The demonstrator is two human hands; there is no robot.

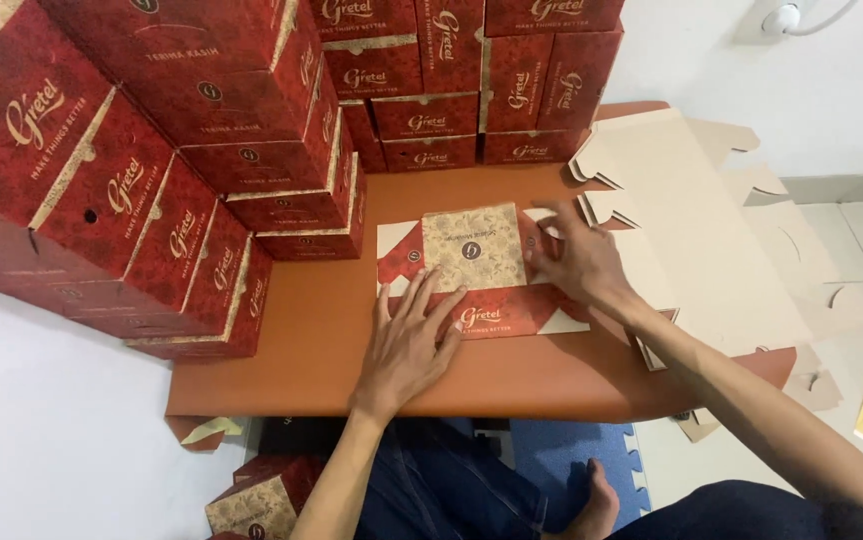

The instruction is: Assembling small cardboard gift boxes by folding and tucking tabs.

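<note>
In the head view, a flat red box blank (476, 268) is seen on the counter (311, 330), still unfolded. The left hand (406, 345) is laid flat and open on its near edge, fingers spread, nothing gripped. The right hand (576, 262) is pressed on the blank's right side, fingers loosely curled over a flap; whether the flap is pinched cannot be told. Beyond and left of the left hand, many finished red boxes (181, 150) are stacked, so much of the work appears done. Right of the right hand, a pile of plain-side-up blanks (691, 220) is left to be folded.
</note>
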